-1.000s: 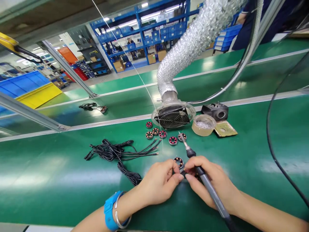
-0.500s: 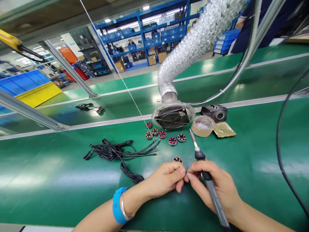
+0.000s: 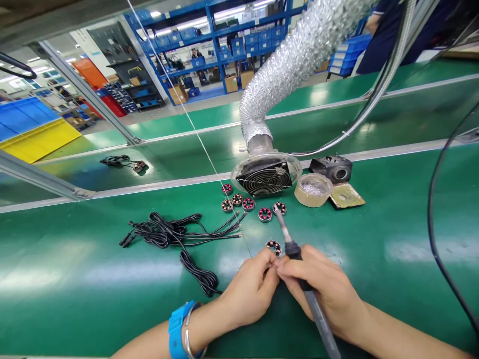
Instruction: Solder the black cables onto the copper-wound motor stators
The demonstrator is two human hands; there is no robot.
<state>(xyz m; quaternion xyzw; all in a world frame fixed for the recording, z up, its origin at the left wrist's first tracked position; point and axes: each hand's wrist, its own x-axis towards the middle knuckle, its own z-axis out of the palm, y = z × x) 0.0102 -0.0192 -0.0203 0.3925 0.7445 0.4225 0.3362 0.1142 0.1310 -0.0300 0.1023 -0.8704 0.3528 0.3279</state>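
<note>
The soldering iron (image 3: pixel 317 310) slants upward over the counter (image 3: pixel 93 309), clasped in the right hand (image 3: pixel 329 289); its fingertips meet those of the left hand (image 3: pixel 249 289), whose grip is pinched, any contents hidden. Just beyond sits a coil ring (image 3: pixel 273 247).

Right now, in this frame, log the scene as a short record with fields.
left hand: fingertips pinched, meeting the right hand's; anything between them hidden
right hand: gripping iron
iron tip: overlaps a far ring cluster in view; contact unclear
near ring: just beyond the fingertips
rings: seven visible, three with red coils, four copper-coloured
cables: black, bundled, left of the rings
fan: beyond the rings, under silver duct
tub: right of the fan
bench: green
</note>
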